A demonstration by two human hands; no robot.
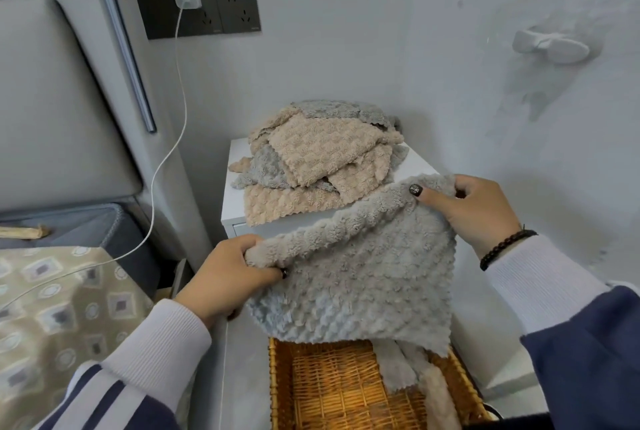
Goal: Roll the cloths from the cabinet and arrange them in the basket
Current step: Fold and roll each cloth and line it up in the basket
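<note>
A fluffy grey cloth (356,277) hangs spread between both hands above the wicker basket (280,391). My left hand (225,277) pinches its left upper corner. My right hand (481,211) grips its right upper corner, thumb on top. A pile of several beige and grey cloths (318,156) lies on the white cabinet (230,201) behind. In the basket's right side lie a grey rolled cloth (398,370) and a beige one (440,398), partly hidden by the held cloth.
A bed with a patterned cover (59,312) and a grey headboard (45,100) is at left. A white charger cable (169,152) runs from the wall socket (197,12) down to the bed. A white hook (550,47) sticks out of the wall at right.
</note>
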